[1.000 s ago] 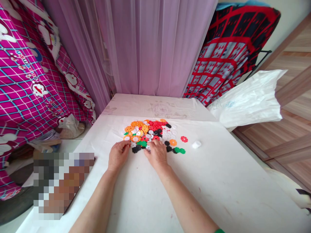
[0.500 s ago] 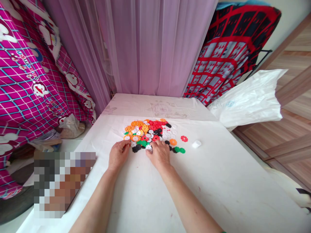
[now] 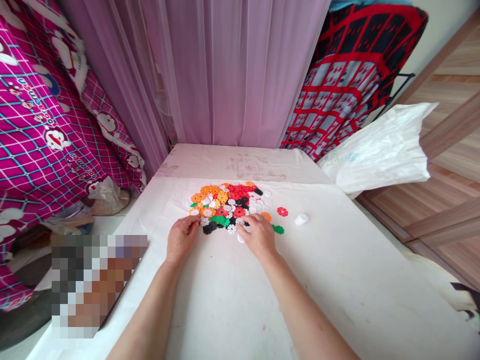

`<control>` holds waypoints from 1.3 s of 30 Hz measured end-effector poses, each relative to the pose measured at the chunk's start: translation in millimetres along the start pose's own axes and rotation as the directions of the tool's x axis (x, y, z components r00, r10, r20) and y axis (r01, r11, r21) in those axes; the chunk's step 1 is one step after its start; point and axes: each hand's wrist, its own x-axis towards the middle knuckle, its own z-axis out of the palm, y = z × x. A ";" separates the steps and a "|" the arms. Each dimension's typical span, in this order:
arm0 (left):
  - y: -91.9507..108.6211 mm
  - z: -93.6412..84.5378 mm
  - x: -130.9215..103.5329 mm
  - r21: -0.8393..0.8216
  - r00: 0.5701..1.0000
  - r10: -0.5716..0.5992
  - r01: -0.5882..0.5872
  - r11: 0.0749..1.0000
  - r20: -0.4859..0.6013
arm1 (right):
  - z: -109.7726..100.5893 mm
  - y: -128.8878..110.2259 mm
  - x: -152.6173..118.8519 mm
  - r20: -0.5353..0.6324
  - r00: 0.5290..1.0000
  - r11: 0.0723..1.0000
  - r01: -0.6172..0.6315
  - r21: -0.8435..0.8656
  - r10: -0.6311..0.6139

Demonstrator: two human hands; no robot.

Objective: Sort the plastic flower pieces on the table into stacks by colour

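A heap of flower-shaped plastic discs (image 3: 221, 200) in orange, red, white, black and green lies on the white-covered table (image 3: 225, 310). At the heap's near left edge is my left hand (image 3: 182, 237), its fingertips pinched together; what lies between them is too small to make out. My right hand (image 3: 261, 234) reaches over the near right edge, its thumb apart from the bent fingers, beside white and black discs. Under its thumb a white disc (image 3: 241, 239) rests on the cloth. A green disc (image 3: 278, 229) shows just past the right fingers.
Right of the heap lie a lone red disc (image 3: 282, 211) and a small white lump (image 3: 301, 219). A white plastic bag (image 3: 382, 150) stands at the table's right edge. A blurred-out flat object (image 3: 101, 285) sits on the left edge. Purple curtains (image 3: 240, 75) hang behind.
My right hand has shifted right along the heap's near edge, and its thumb has spread from the fingers. A white disc now shows below that thumb. My left hand stays nearly still.
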 end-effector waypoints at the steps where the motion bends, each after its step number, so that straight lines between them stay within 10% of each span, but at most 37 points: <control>1: 0.1 0.0 0.0 -0.001 1.000 0.000 0.000 1.000 0.001 | -2.2 8.1 -3.5 -0.008 1.000 1.000 -0.012 0.026 0.012; 27: -0.2 -0.1 0.5 -0.021 1.000 0.003 -0.003 1.000 0.002 | -7.5 11.1 -32.0 0.075 0.990 0.993 0.119 -0.013 -0.118; 39: 0.4 -0.7 -0.1 -0.006 1.000 0.002 -0.002 1.000 -0.001 | -1.2 -39.9 -6.2 0.172 0.983 0.984 -0.039 -0.174 0.070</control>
